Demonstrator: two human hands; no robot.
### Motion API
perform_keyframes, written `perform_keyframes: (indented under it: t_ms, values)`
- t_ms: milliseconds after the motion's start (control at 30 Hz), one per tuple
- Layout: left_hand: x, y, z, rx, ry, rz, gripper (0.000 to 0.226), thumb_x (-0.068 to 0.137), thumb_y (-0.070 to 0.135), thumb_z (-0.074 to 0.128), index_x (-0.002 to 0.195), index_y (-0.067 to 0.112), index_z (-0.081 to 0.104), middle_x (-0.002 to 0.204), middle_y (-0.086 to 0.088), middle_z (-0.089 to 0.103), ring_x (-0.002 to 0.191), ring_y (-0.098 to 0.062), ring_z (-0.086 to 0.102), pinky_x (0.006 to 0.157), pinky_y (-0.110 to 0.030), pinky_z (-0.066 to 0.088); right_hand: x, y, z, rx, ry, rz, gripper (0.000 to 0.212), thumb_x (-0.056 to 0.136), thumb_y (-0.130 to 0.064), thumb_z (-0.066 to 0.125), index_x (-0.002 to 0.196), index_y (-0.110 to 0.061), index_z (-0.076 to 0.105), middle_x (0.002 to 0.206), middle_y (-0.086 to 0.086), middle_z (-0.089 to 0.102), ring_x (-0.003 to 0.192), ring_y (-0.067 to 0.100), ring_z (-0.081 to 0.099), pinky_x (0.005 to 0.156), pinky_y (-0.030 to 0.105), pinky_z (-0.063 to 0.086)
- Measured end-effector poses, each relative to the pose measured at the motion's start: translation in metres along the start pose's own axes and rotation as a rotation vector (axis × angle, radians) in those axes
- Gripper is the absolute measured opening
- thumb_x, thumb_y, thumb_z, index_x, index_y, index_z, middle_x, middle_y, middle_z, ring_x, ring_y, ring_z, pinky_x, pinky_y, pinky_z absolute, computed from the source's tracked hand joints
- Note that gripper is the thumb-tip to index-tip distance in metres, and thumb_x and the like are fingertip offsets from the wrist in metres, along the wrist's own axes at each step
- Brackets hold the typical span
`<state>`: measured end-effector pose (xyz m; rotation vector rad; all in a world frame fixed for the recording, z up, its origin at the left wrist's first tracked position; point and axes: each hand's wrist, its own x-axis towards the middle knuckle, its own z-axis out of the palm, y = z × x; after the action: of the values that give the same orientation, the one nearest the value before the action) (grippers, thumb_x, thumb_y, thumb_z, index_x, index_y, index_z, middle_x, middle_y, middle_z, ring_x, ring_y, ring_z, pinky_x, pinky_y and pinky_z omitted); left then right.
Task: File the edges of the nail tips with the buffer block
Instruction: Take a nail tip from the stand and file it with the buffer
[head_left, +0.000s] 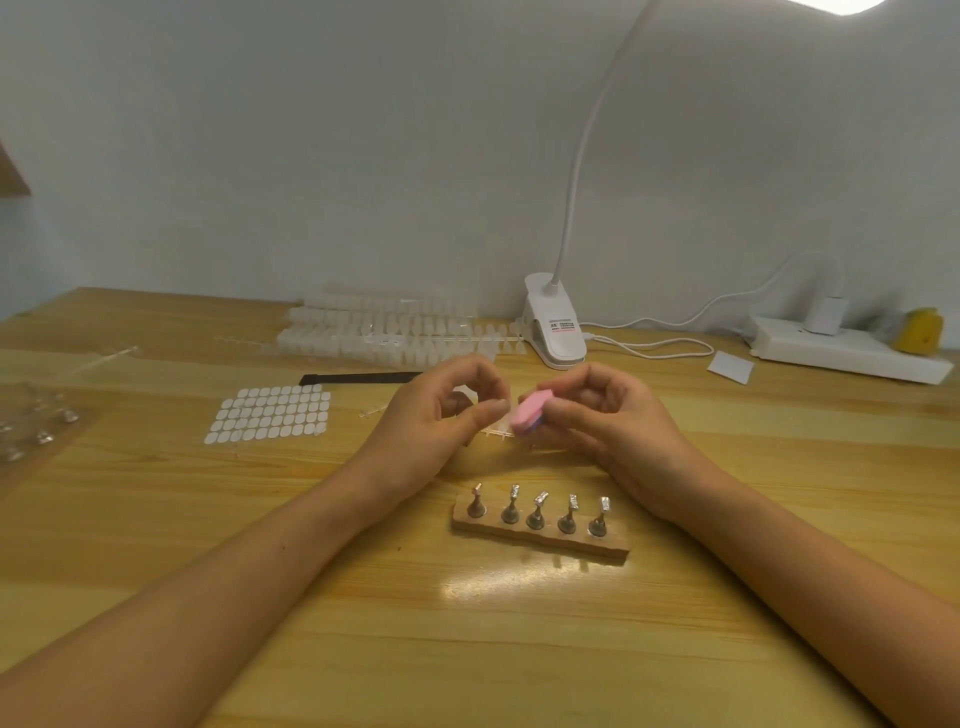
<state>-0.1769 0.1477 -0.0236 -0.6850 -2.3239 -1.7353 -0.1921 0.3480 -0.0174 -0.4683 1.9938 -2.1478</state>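
At frame centre our right hand pinched the pink buffer block — long axis slanting upper right to lower left — just right of our left hand, whose thumb and forefinger met, though we couldn't tell whether around a nail tip.

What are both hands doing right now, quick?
Left hand: thumb and forefinger pinched; anything between them is too small to tell.
Right hand: grips the buffer block.
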Motion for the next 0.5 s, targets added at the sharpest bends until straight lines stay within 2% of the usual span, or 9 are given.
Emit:
perform_keyframes:
  t_ms: [67, 200, 300, 400, 500]
  values:
    - [0.0001, -0.0004, -0.0007, -0.002, 0.005, 0.001, 0.01, 0.093, 0.018, 0.061, 0.087, 0.026, 0.062, 0.08, 0.018, 0.059, 0.061, 0.003, 0.051, 0.053, -0.01, 0.039, -0.001, -0.0014, 0.0022, -0.076, -0.076, -0.001, 0.026, 0.078, -0.009, 0.072, 0.102, -0.001, 0.064, 0.1, 0.013, 0.076, 0.095, 0.027, 0.074, 0.077, 0.029, 0.061]
    - [-0.0005, 0.0011, 0.0011, 0.013, -0.038, -0.003, 0.012, 0.092, 0.018, 0.062, 0.086, 0.027, 0.063, 0.077, 0.02, 0.059, 0.058, 0.0, 0.047, 0.051, -0.012, 0.037, 0.0007, 0.0004, -0.0007, 0.043, 0.024, 0.007, 0.027, 0.078, -0.007, 0.069, 0.103, 0.0, 0.062, 0.101, 0.017, 0.074, 0.095, 0.029, 0.074, 0.077, 0.029, 0.062]
    - [0.0001, 0.0015, 0.0012, 0.04, 0.0, 0.004, 0.009, 0.092, 0.019, 0.063, 0.086, 0.027, 0.062, 0.085, 0.015, 0.061, 0.064, -0.008, 0.052, 0.056, -0.013, 0.039, -0.0006, -0.0003, 0.0034, -0.059, -0.083, 0.009, 0.029, 0.076, -0.008, 0.071, 0.103, 0.002, 0.063, 0.1, 0.016, 0.075, 0.093, 0.027, 0.074, 0.074, 0.026, 0.06]
    - [0.0001, 0.0019, 0.0019, 0.068, -0.005, 0.007, 0.014, 0.091, 0.018, 0.063, 0.085, 0.03, 0.063, 0.089, 0.013, 0.061, 0.069, -0.003, 0.054, 0.06, -0.014, 0.043, 0.0019, 0.0022, 0.0007, 0.048, 0.026, 0.007, 0.032, 0.075, -0.008, 0.069, 0.104, 0.002, 0.061, 0.101, 0.018, 0.074, 0.093, 0.027, 0.074, 0.075, 0.028, 0.062]
    - [0.0006, 0.002, 0.0018, 0.127, -0.022, 0.013, 0.013, 0.09, 0.017, 0.064, 0.086, 0.029, 0.065, 0.094, 0.009, 0.061, 0.082, -0.009, 0.058, 0.07, -0.024, 0.05, 0.0038, -0.001, -0.0024, 0.077, -0.027, 0.041, 0.03, 0.075, -0.006, 0.068, 0.103, 0.001, 0.061, 0.098, 0.016, 0.074, 0.092, 0.025, 0.074, 0.077, 0.029, 0.062]
